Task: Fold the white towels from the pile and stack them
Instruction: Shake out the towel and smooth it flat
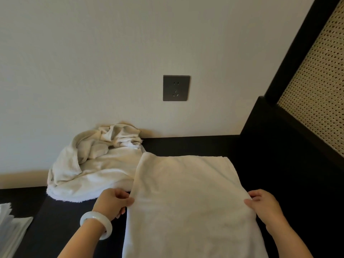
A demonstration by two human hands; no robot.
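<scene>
A white towel (188, 198) lies spread lengthwise on the dark table (186, 144), running from mid-table down past the bottom of the view. My left hand (113, 202), with a pale bangle on its wrist, pinches the towel's left edge. My right hand (264, 207) pinches the right edge at about the same height. A crumpled pile of white towels (93, 164) sits to the left against the wall, its right side touching the spread towel.
A dark wall socket (176, 88) is set in the white wall behind the table. A black frame with a woven cane panel (316, 94) closes off the right side. Folded pale cloth (11, 226) lies at the lower left, beyond the table's edge.
</scene>
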